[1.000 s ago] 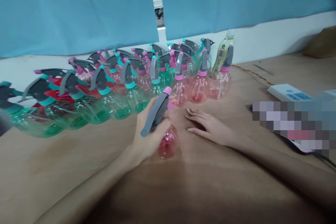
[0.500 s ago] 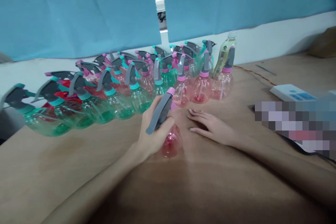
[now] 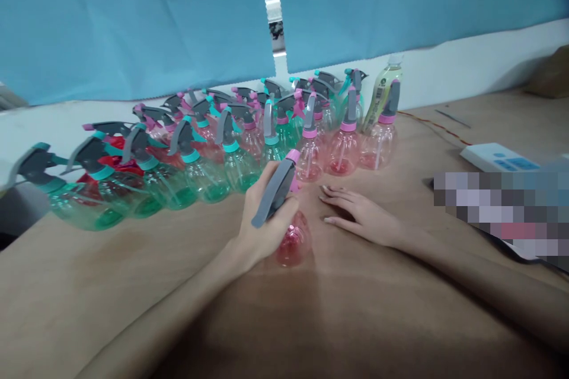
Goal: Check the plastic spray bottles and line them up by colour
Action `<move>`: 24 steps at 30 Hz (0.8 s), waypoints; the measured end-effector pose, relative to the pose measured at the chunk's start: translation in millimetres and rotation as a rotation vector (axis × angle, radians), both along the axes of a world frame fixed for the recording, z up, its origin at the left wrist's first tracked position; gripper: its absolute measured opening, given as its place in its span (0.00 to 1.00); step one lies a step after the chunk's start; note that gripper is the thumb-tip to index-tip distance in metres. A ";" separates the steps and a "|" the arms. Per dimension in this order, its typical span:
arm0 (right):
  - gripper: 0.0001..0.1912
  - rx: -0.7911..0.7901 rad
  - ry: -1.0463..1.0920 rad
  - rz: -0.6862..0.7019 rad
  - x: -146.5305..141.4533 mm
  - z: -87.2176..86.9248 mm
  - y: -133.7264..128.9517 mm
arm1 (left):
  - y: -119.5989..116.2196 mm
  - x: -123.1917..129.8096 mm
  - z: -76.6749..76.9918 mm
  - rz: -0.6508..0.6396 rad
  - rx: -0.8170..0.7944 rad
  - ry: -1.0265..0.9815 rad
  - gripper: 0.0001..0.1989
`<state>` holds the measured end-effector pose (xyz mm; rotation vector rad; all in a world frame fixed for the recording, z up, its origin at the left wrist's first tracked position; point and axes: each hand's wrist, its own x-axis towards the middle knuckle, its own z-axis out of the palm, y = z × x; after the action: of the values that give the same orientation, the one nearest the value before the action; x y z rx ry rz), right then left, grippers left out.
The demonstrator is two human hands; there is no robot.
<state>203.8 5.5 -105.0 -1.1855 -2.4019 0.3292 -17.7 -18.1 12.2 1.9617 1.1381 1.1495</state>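
Left hand point(image 3: 262, 240) clamped around neck of pink spray bottle point(image 3: 296, 243), bottle on wooden table point(image 3: 355, 308), right hand point(image 3: 368, 219) palm-down near it, fingers slightly apart, green bottles point(image 3: 205, 180) and other pink bottles point(image 3: 342, 154) in rows beyond.

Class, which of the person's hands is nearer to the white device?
Right. The right hand rests on the table, to the left of the white device; the left hand is farther left, around a pink spray bottle.
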 end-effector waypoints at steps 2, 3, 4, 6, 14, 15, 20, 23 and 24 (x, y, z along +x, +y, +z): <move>0.31 -0.003 -0.003 -0.004 -0.1 0.3 -0.1 | 0.2 -0.1 0.4 0.001 -0.003 -0.001 0.09; 0.31 -0.003 -0.002 -0.005 -0.3 0.5 -0.2 | 0.3 -0.2 0.4 0.002 -0.005 -0.002 0.09; 0.31 -0.002 0.000 -0.006 -0.5 0.8 -0.4 | 0.4 -0.4 0.3 0.003 -0.008 0.000 0.09; 0.30 0.001 0.005 -0.007 -0.9 1.4 -0.8 | 1.0 -1.0 -0.8 0.007 -0.010 0.005 0.08; 0.30 0.004 0.023 0.001 -1.2 2.6 -0.8 | 2.6 -4.5 -12.0 0.035 -0.008 0.008 0.14; 0.30 0.005 0.024 0.003 -1.0 2.3 -0.6 | 2.5 -4.8 -13.0 0.048 -0.005 0.013 0.14; 0.29 0.017 0.038 0.008 -0.4 0.2 0.1 | 2.4 -4.8 -15.6 0.078 -0.016 0.011 0.12; 0.29 0.016 0.030 0.001 -1.1 1.4 -0.6 | 3.1 -4.2 -16.5 0.063 -0.011 -0.010 0.09; 0.30 0.014 0.022 -0.001 -1.4 2.2 -0.9 | 3.3 -4.1 -16.7 0.068 -0.002 -0.010 0.07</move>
<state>202.4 4.6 -102.7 -1.1715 -2.3809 0.3221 -21.7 -14.8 -4.5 1.9271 1.2092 1.1912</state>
